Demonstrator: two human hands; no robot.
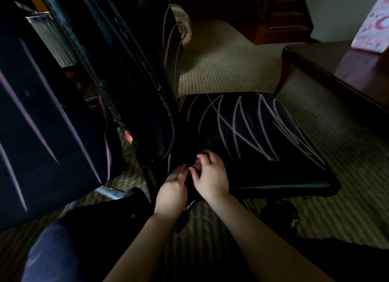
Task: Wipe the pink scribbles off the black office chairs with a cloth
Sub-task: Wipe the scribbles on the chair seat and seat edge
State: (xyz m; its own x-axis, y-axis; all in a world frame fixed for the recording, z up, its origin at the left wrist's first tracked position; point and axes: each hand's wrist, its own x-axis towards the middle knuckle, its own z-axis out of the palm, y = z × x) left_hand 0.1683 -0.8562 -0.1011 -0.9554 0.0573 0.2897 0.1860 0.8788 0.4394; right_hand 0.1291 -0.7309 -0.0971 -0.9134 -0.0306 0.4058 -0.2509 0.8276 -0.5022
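Two black chairs carry pink scribbles (271, 117): one seat (273, 176) ahead, another chair (42, 113) on the left. Two hands, the left hand (172, 189) and right hand (210, 176), meet at the seat's near corner with fingers curled. It is too dark to tell whether they hold a cloth. One pink box (372, 29) stands on the bench (336, 71).

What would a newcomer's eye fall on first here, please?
The pink scribbles criss-crossing the black chair seat at centre stand out most. More run down the dark chair panel at left. The left hand and right hand meet at the seat's near corner; whatever they hold is lost in the dark.
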